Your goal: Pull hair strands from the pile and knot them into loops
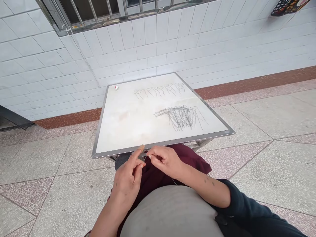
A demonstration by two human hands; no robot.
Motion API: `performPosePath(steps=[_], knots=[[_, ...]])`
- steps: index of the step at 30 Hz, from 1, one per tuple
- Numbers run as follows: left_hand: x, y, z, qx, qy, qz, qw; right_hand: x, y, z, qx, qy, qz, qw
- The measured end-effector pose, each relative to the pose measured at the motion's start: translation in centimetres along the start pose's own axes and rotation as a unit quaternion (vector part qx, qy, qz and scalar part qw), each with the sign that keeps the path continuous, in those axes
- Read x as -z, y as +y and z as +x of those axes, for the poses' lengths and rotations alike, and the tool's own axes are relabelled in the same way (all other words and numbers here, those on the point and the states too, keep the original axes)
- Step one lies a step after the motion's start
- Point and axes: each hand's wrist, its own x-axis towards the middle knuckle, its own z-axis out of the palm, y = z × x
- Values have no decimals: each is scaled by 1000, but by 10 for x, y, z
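Note:
Close to the table's front edge, above my lap, my left hand [127, 179] pinches one part of a thin wire [145, 158], its forefinger held out straight. My right hand [167, 160] grips the same wire a short way off, thumb and fingers closed. A tail of wire hangs below my right wrist. On the white table top [123, 128] lies a loose pile of dark, slightly bent wires [182, 117]. Behind it is a row of wires with looped ends [159, 91], side by side.
A small white and red object [116, 88] sits at the table's far left corner. The table has a metal rim [163, 143] and stands by a white tiled wall [118, 56] with a barred window. A patterned item [287, 7] hangs at upper right.

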Motion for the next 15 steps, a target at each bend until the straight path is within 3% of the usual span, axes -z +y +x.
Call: performPosePath(steps=[4,9,15], knots=[[3,0,1,10,-18,-13,1000,3,1,1,-5,-21,10,1000],[9,0,3,78,-29,-113,990,11,2,2,-50,-85,86,991],[19,-7,5,121,-43,-330,935,15,4,1,-164,-56,201,964]])
